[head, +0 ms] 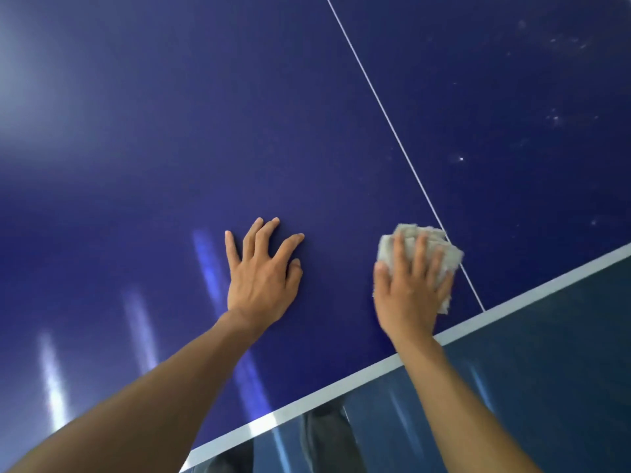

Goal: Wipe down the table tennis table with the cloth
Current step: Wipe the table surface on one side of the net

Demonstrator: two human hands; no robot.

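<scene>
1 head-worn view — looks forward and down, close over the table [170, 148].

Blue desk [170, 131] runs open ahead and rightward of my right grip [406, 291]; my flat left grip [261, 268] blocks its left.

Sports or games room: blue table tennis table [170, 148], white centre line [386, 114] toward 1 o'clock, glossy floor [546, 353] at 5 o'clock.

Bare left grip [263, 278], bare right grip [408, 295], dark grey trousers [322, 438].
</scene>
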